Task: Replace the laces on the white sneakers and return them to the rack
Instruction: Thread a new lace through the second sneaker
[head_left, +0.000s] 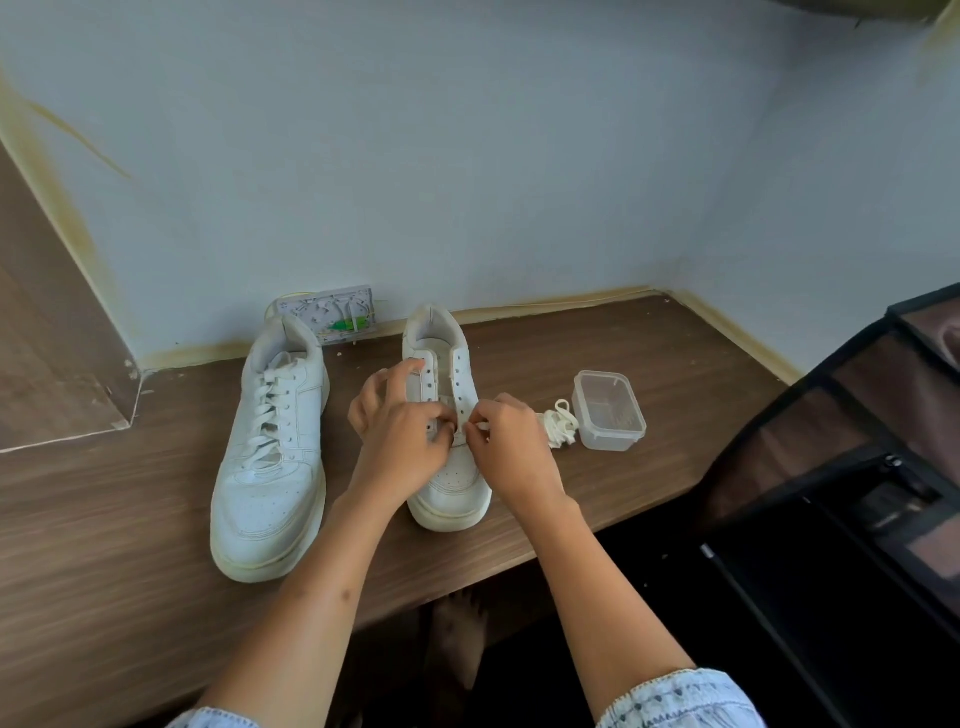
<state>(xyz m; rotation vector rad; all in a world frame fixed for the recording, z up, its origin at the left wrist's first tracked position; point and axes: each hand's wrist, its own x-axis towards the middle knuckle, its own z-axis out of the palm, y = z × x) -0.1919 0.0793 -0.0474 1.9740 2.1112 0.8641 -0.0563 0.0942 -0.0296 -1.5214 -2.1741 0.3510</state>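
White unlaced sneaker (448, 415) mid-table, long axis near-far. Left hand (400, 431) fingers curled at its low eyelets; right hand (506, 441) pinches lace (560, 427), trailing right.

A clear plastic container (609, 410) on the wooden table (623, 358) — wall plate (332, 313) behind.

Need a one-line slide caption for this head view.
Both hands thread a white lace into the unlaced white sneaker beside its laced mate.
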